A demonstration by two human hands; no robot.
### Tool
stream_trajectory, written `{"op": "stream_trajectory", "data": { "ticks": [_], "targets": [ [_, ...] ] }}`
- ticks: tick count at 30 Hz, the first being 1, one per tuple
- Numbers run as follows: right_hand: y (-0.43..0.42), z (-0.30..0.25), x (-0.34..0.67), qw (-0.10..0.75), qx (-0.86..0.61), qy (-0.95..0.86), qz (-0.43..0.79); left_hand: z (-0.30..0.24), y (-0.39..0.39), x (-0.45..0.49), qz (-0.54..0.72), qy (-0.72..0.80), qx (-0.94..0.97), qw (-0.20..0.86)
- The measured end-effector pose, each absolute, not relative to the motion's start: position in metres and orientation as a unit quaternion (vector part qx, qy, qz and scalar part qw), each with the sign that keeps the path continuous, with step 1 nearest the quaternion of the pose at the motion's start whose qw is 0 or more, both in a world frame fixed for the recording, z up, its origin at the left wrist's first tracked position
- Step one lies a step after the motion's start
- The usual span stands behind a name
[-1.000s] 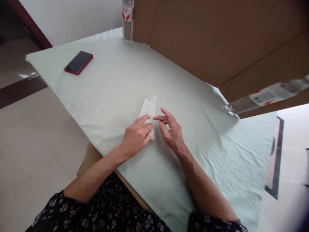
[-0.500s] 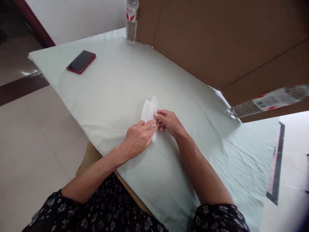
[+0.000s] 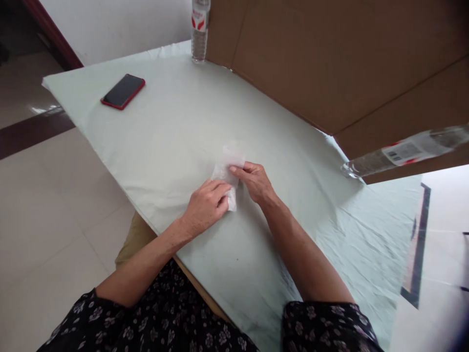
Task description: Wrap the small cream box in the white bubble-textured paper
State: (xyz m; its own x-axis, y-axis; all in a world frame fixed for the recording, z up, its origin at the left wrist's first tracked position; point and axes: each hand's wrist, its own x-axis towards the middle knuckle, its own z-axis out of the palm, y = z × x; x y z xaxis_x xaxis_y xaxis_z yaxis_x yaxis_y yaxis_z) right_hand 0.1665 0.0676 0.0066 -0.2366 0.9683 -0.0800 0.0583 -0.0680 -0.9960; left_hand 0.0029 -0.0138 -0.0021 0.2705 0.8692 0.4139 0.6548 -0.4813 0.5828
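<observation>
A small white tissue (image 3: 229, 161) lies on the pale green table cloth (image 3: 176, 127) in the middle of the table. My left hand (image 3: 203, 205) rests on its near end, fingers curled and pressing it down. My right hand (image 3: 254, 181) pinches the tissue's right edge between thumb and fingers and lifts that part a little off the cloth. Both hands touch the tissue and almost meet over it.
A red-cased phone (image 3: 123, 91) lies at the far left of the table. A water bottle (image 3: 200, 29) stands at the back beside a large brown cardboard sheet (image 3: 330, 63). Another clear bottle (image 3: 403, 151) lies on its side at the right. The table's near edge runs diagonally over tiled floor.
My right hand went from open fingers beside the tissue to a pinch on its edge. The tissue's far part has been lifted and folded toward the middle. My left hand stayed on it.
</observation>
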Motion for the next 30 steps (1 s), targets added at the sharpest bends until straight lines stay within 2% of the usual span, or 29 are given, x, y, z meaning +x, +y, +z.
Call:
{"op": "stream_trajectory", "data": {
  "ticks": [8, 15, 19, 22, 26, 30],
  "targets": [
    [0.022, 0.005, 0.175, 0.403, -0.414, -0.644, 0.502, -0.003, -0.024, 0.006, 0.394, 0.602, 0.679, 0.149],
    [0.002, -0.007, 0.192, 0.377, -0.311, -0.818, 0.303, -0.005, -0.024, -0.004, 0.364, 0.553, 0.726, 0.186],
    [-0.006, -0.017, 0.194, 0.332, -0.307, -0.866, 0.212, -0.003, -0.023, -0.020, 0.353, 0.525, 0.740, 0.229],
    [-0.004, -0.026, 0.192, 0.329, -0.312, -0.874, 0.175, 0.001, -0.020, -0.039, 0.321, 0.468, 0.784, 0.251],
    [0.002, -0.025, 0.187, 0.356, -0.338, -0.837, 0.241, 0.004, -0.013, -0.056, 0.283, 0.423, 0.818, 0.268],
    [0.002, -0.009, 0.181, 0.377, -0.407, -0.706, 0.440, 0.006, -0.005, -0.053, 0.306, 0.428, 0.777, 0.346]
  ]
}}
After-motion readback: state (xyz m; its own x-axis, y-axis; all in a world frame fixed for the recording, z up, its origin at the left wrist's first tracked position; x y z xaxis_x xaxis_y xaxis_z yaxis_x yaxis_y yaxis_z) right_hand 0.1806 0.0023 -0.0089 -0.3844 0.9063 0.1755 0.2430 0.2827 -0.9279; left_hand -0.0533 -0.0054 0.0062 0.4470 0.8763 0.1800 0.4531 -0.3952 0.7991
